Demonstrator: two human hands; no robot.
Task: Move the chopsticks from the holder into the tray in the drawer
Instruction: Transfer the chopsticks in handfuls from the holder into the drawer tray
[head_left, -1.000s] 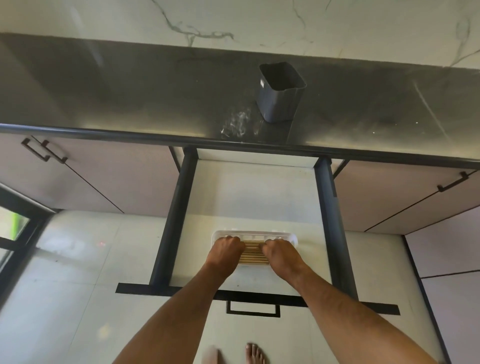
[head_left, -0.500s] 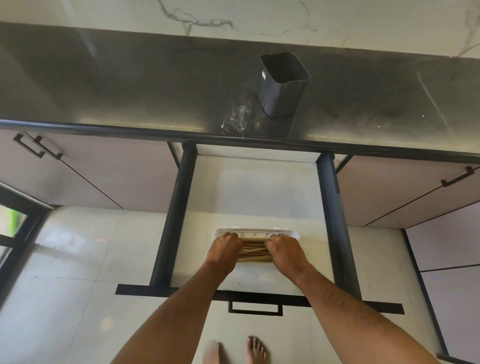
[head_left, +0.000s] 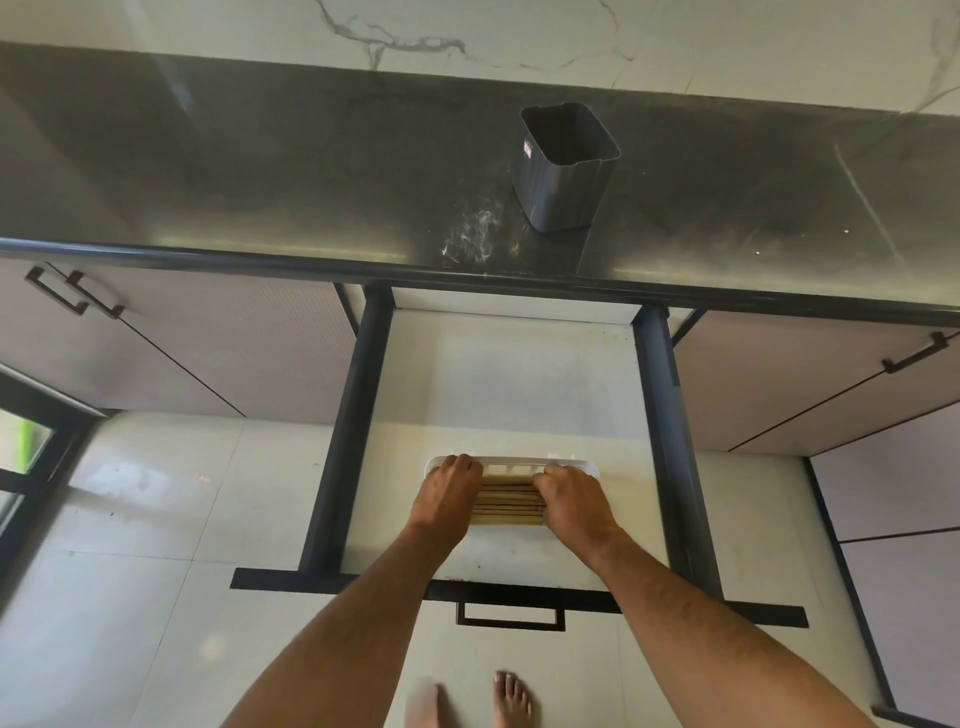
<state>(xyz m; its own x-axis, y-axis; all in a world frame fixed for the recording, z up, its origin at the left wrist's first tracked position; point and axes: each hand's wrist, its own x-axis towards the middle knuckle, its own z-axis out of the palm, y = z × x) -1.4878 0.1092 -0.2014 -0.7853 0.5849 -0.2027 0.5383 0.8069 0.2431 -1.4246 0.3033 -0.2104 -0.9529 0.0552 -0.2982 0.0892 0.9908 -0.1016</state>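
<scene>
Several wooden chopsticks (head_left: 506, 501) lie side by side in a white tray (head_left: 514, 461) on the floor of the open drawer (head_left: 509, 379). My left hand (head_left: 448, 491) rests over the left ends of the chopsticks, fingers curled down onto them. Over their right ends sits my right hand (head_left: 574, 499), curled the same way. Both ends of the bundle are hidden under my hands. The dark grey square holder (head_left: 563, 169) stands on the countertop above the drawer, and nothing shows inside it.
The dark countertop (head_left: 260, 171) runs across the view, with a marble wall behind. Cabinet doors with black handles (head_left: 72, 293) flank the drawer. The drawer front with its handle (head_left: 510, 616) is near my bare feet (head_left: 511, 699) on the tiled floor.
The chopsticks now lie straight and parallel in the tray, where half a second ago they were slightly crossed. My hands stay at both ends; the view shifted a little.
</scene>
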